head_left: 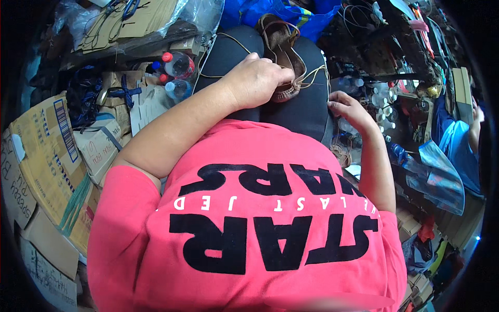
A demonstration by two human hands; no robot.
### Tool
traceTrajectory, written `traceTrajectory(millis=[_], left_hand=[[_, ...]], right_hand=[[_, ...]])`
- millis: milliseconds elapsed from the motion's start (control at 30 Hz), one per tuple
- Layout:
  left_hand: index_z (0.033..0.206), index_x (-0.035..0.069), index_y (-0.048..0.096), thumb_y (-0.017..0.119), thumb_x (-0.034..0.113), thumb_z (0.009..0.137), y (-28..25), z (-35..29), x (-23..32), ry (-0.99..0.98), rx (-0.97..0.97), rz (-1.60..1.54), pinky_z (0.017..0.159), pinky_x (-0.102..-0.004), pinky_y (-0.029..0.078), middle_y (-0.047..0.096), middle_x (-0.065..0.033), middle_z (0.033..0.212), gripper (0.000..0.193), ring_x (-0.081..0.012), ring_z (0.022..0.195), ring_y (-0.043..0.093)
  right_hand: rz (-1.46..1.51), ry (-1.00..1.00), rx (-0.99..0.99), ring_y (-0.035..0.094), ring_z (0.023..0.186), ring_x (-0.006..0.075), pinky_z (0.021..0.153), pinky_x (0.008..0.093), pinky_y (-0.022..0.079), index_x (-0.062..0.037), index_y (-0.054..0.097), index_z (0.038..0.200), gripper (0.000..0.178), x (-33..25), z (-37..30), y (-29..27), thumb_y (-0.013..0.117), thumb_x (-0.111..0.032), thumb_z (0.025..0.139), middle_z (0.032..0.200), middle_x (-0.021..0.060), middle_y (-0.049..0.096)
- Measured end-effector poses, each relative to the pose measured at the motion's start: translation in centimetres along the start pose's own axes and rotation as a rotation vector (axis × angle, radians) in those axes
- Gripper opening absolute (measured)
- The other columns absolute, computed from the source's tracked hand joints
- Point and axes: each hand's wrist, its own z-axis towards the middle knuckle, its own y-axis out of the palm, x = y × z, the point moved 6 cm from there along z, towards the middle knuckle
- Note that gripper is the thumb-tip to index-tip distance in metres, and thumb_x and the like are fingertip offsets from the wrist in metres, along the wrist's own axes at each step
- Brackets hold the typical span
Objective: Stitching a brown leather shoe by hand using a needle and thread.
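The fingers point(278, 78) of the left hand point(254, 80) are curled shut over the near end of a brown shoe point(280, 52), pinning it to the lap; the fingers point(338, 106) of the right hand point(351, 112) are loosely bent and half open, resting on the right thigh with nothing clearly in them (a thread end could be pinched there, but it is too small to tell).

The shoe lies on the person's black trousers point(306, 112), in the middle far part of the scene, just beyond the red shirt point(249, 218). Its long axis runs near to far, tilted slightly leftward at the far end. The opening shows along its upper side; which end is the toe I cannot tell, since the hand covers the near part.

A tan cord point(312, 78) loops around the shoe and trails left across the thigh. That slack cord looks likely to snag or tangle if pulled from the right while the left hand clamps the shoe. The shoe could also slide off the rounded lap toward the bottles point(176, 73) at the left, because only one hand steadies it.
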Motion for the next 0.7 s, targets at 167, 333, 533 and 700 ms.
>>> traceTrajectory(millis=[167,333,533,700], left_hand=[[0.096,0.015,0.062,0.054,0.009,0.081,0.0,0.2,-0.2,-0.019,-0.021,0.034,0.079,-0.0435,0.043,0.068,-0.0041,0.084,0.018,-0.0246,0.088,0.064],[0.095,0.014,0.062,0.054,0.009,0.081,0.1,0.2,0.0,-0.026,-0.052,0.019,0.079,-0.0437,0.044,0.068,-0.0050,0.084,0.017,-0.0252,0.089,0.064],[0.097,0.014,0.061,0.054,0.010,0.081,0.2,0.4,-0.1,-0.022,-0.016,0.024,0.080,-0.0435,0.043,0.068,-0.0061,0.085,0.017,-0.0260,0.089,0.064],[0.094,0.012,0.057,0.054,0.013,0.084,0.2,0.3,0.0,-0.006,-0.013,0.021,0.078,-0.0433,0.043,0.064,-0.0071,0.082,0.011,-0.0279,0.085,0.062]], right_hand=[[-1.062,0.178,0.328,0.061,0.094,0.0231,0.082,0.0326,0.047,-0.0147,0.056,0.121,0.046,5.5,-1.5,-4.2,0.063,-0.015,0.075,0.105,0.0100,0.062],[-0.381,-0.201,0.494,0.063,0.088,0.0275,0.077,0.0342,0.049,-0.0087,0.065,0.105,0.024,-2.1,-3.7,-3.9,0.067,-0.015,0.082,0.098,0.0090,0.062],[-0.703,-0.821,0.297,0.060,0.083,0.0282,0.079,0.0376,0.045,-0.0053,0.066,0.093,0.017,-16.4,-4.5,4.1,0.064,-0.019,0.085,0.086,0.0098,0.061],[-1.311,-0.751,0.230,0.062,0.085,0.0243,0.077,0.0373,0.042,-0.0102,0.064,0.085,0.010,-15.8,-2.8,5.9,0.059,-0.018,0.082,0.081,0.0059,0.063]])
